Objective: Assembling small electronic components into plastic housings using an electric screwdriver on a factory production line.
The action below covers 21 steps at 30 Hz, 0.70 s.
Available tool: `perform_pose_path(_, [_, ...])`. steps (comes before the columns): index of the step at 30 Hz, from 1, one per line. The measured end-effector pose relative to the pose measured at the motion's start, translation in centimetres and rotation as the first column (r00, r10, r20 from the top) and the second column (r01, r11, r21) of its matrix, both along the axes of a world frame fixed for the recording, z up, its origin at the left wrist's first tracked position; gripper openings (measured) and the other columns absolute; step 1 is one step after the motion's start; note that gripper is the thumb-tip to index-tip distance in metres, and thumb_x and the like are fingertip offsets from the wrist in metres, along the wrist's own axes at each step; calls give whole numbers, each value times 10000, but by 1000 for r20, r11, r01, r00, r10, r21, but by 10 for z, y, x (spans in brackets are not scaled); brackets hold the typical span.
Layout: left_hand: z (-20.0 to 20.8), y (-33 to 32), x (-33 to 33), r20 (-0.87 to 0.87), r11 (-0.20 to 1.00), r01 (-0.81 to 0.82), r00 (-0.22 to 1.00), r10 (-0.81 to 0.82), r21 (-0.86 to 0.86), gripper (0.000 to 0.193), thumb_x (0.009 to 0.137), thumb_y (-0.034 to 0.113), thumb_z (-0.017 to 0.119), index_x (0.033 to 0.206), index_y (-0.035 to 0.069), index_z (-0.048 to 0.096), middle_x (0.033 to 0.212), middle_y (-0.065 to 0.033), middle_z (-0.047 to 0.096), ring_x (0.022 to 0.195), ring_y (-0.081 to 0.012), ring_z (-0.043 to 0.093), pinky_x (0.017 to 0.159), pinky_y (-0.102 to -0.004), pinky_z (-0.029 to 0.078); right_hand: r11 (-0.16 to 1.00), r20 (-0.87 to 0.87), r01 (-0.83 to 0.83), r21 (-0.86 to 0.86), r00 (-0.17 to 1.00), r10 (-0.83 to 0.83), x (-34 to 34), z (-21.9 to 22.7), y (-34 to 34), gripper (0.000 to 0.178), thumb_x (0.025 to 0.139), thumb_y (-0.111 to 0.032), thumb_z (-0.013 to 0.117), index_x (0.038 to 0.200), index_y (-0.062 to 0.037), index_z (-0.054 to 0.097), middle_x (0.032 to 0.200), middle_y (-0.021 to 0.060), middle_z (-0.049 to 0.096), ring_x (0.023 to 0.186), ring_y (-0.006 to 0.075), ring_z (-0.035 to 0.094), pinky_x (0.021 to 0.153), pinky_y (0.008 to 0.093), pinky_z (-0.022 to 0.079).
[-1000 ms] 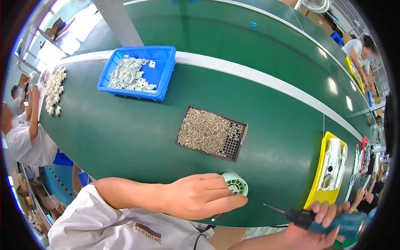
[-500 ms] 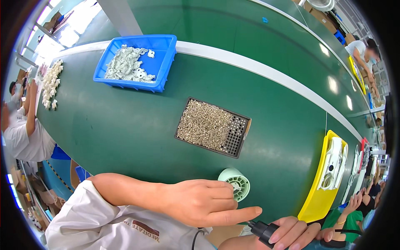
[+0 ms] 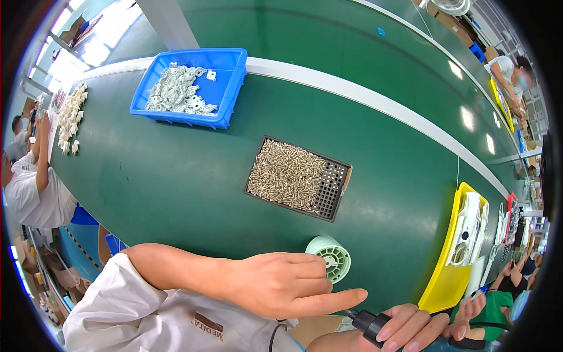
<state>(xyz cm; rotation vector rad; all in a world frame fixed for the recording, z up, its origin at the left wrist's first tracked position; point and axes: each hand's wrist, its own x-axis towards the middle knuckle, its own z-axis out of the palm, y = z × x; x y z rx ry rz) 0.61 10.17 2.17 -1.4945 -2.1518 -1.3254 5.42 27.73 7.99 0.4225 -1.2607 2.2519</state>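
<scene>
My right hand (image 3: 410, 328) grips a black power screwdriver (image 3: 368, 324), its tip pointing up and left. My left hand (image 3: 287, 287) reaches in from the left, back upward, with one finger stretched out beside the screwdriver tip. Its other fingers are curled, and what they hold, if anything, is hidden. Right against those curled fingers is a pale green round housing (image 3: 337, 258), lying on its side with its ribbed end showing. Beyond it sits a black perforated tray (image 3: 331, 199) heaped with small metal screws (image 3: 284, 173).
The green table (image 3: 193, 176) carries a blue bin (image 3: 226, 120) of pale plastic parts and a loose pile of cream parts (image 3: 71, 117) at far left. On the right stands a yellow tray (image 3: 437, 290) with white parts. People work at left and right; one co-worker's hand (image 3: 469, 308) is near the yellow tray.
My hands and the screwdriver stay almost where they were; the whole view has shifted slightly. At the right, the co-worker's hand has moved down and left, toward the yellow tray.
</scene>
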Motion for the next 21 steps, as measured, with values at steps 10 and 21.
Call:
perform_pose_path(10, [-6,-24,-9,136,989,-125,981,136,-83,455,694,155,745,1126,87,618,910,-53,593,684,-170,547,618,-269,458,971,-28,237,24,971,-236,-7,11,-10,669,852,-591,505,1229,-51,395,745,100,444,516,195,429,469,318,393])
perform_pose_path(21, [-29,-25,-5,44,909,-32,998,55,-415,452,782,125,549,1205,284,532,1233,-134,499,812,-175,540,685,-277,462,920,-56,186,344,983,-177,-15,9,-10,565,901,-498,400,1221,-33,373,736,185,483,472,259,455,394,353,384])
